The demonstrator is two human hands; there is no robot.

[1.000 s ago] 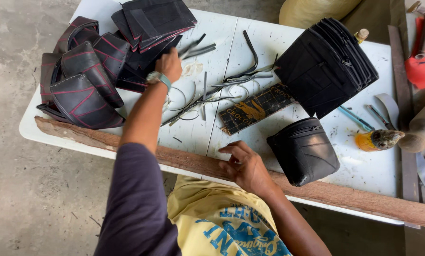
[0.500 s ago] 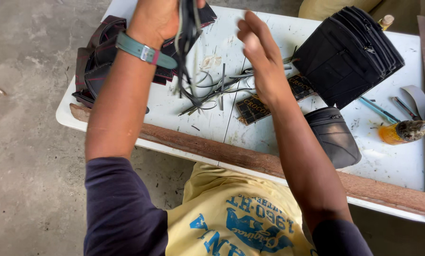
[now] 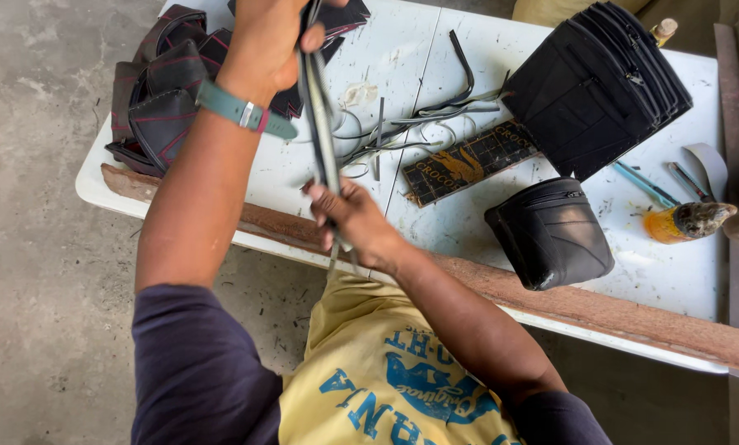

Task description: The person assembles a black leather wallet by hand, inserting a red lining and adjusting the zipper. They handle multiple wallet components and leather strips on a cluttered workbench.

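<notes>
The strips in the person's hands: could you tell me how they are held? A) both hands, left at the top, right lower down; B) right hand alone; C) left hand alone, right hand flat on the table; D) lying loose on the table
A: the left hand grips the strips at the top while the right hand closes around them lower down, above the table.

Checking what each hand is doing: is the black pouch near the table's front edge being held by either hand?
No. The black pouch sits alone on the table, while the left hand and right hand both grip thin dark strips.
</notes>
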